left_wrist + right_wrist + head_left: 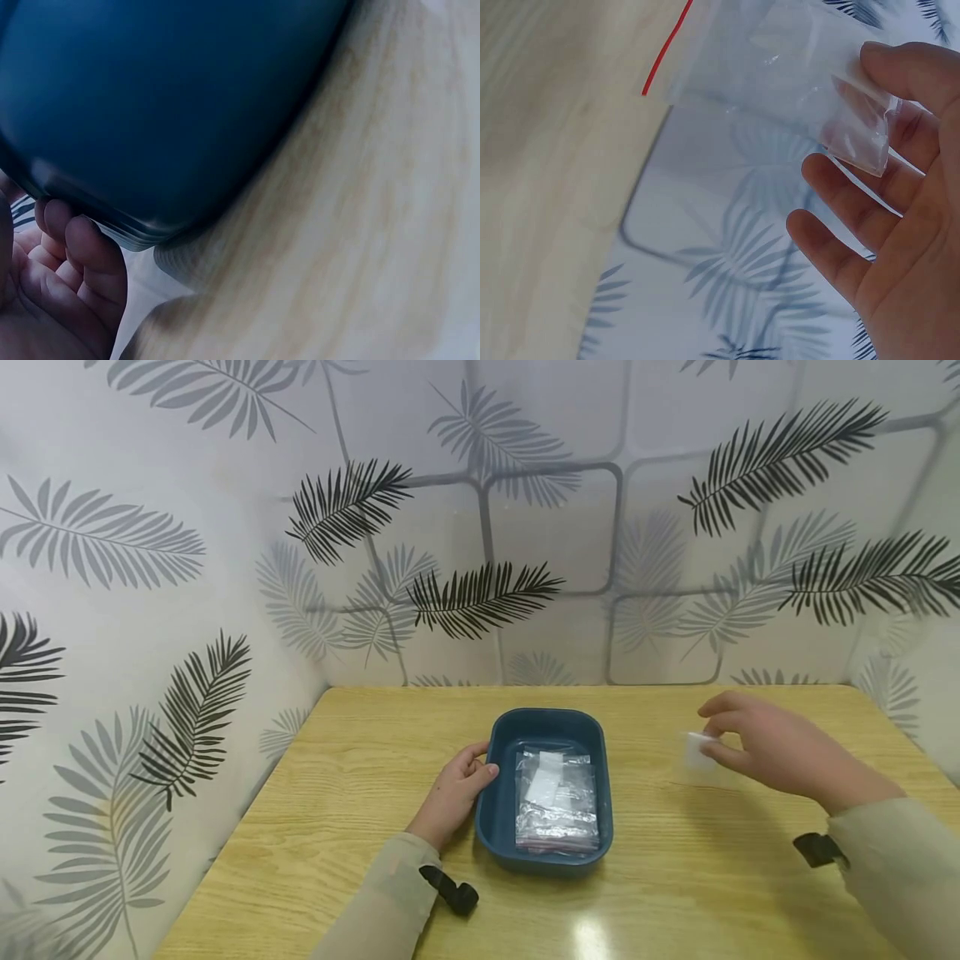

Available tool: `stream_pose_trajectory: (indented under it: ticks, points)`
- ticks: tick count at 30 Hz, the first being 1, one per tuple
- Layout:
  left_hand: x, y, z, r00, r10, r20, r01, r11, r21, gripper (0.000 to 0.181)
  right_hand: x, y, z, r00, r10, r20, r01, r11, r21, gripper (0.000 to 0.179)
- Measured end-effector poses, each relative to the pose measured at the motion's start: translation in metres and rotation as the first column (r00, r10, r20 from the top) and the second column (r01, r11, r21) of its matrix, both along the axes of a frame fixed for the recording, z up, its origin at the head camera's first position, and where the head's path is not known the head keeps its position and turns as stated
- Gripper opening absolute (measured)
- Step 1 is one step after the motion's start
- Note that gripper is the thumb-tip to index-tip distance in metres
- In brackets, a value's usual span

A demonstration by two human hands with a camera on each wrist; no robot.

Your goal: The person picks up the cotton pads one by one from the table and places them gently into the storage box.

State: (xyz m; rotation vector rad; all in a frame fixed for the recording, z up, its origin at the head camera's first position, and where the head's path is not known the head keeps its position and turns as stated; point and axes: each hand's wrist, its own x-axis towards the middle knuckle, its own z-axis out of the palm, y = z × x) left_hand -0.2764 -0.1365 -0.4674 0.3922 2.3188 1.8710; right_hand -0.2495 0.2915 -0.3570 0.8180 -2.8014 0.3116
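Observation:
A dark blue plastic bin point(536, 864) stands on the table, its side filling much of the left wrist view. My left hand point(453, 789) holds its left side, thumb at the rim and fingers curled against the outer wall. Inside lie several clear zip bags point(573, 827) in a flat pile, with a white patch showing on top. To the right of the bin, my right hand point(780, 747) pinches a small clear zip bag point(780, 67) by one corner between thumb and fingers. A red strip runs along the bag's far end. In the head view this bag is blurred.
The light wood table point(360, 760) reaches back to a wall point(540, 527) with a leaf pattern. A similar wall rises along the left side. Black straps point(450, 890) sit around both sleeves.

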Motion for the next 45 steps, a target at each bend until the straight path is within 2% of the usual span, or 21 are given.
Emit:
stream_pose_trajectory:
  ticks: [6,11,17,20,24,26,27,29,34,39,45]
  points:
    - [0.0,0.0,0.0,1.0,0.0,0.004,0.0,1.0,0.007,0.053,-0.001,-0.032,0.024,0.999,0.042,-0.018,-0.042,0.999,-0.019,0.007]
    - [0.0,0.0,0.0,1.0,-0.004,0.007,0.004,1.0,0.018,0.053,-0.003,-0.059,0.035,0.995,0.094,-0.029,-0.095,0.994,-0.058,0.005]
    - [-0.002,0.0,-0.002,1.0,0.005,0.015,-0.005,1.0,0.013,0.052,-0.009,-0.091,0.04,0.988,0.15,0.031,-0.144,0.981,-0.128,0.006]
    - [0.003,0.002,0.006,1.0,0.008,0.008,-0.008,1.0,0.003,0.051,-0.013,-0.107,0.042,0.982,0.177,0.069,-0.165,0.975,-0.15,0.007]
    - [0.003,0.002,0.006,1.0,0.009,0.002,-0.009,1.0,0.004,0.052,-0.02,-0.126,0.04,0.969,0.216,0.122,-0.191,0.963,-0.189,0.01]
    - [0.0,0.001,0.002,1.0,0.008,0.002,-0.008,1.0,0.008,0.053,-0.026,-0.133,0.037,0.962,0.226,0.153,-0.191,0.958,-0.212,0.01]
    - [-0.002,0.0,-0.001,1.0,0.009,0.006,-0.01,1.0,0.006,0.053,-0.029,-0.135,0.034,0.96,0.225,0.167,-0.186,0.957,-0.221,0.01]
    - [-0.002,0.0,-0.001,1.0,0.009,0.005,-0.009,1.0,0.005,0.053,-0.036,-0.138,0.027,0.959,0.206,0.193,-0.162,0.961,-0.223,0.013]
    - [-0.002,0.001,-0.001,1.0,0.0,0.01,0.0,1.0,0.005,0.054,-0.046,-0.137,0.014,0.971,0.104,0.213,-0.069,0.983,-0.169,0.038]
    - [-0.002,0.0,-0.001,1.0,0.006,0.013,-0.006,1.0,-0.013,0.053,-0.046,-0.128,0.006,0.98,0.06,0.191,-0.034,0.99,-0.136,0.04]
    - [-0.002,0.0,-0.001,1.0,0.012,0.011,-0.012,1.0,0.002,0.052,-0.039,-0.112,0.0,0.986,0.022,0.163,-0.002,0.993,-0.121,0.04]
